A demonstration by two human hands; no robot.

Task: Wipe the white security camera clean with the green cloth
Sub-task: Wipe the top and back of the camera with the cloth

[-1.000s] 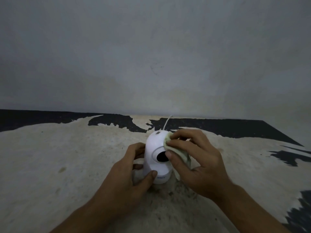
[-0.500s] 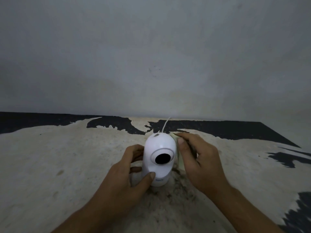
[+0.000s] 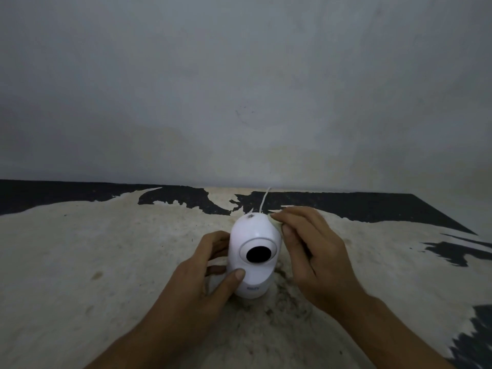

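Our left hand point(image 3: 205, 265) clamps the upright white security camera point(image 3: 254, 255) at its base on the worn tabletop point(image 3: 80, 262), right hand point(image 3: 308, 246) bunched on the mostly hidden green cloth point(image 3: 277, 222) against its right flank, camera immediately left of it.

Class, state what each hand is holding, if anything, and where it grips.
The left hand grips the white security camera low on its body, thumb in front. The right hand presses the green cloth, mostly hidden, against the camera's right side.
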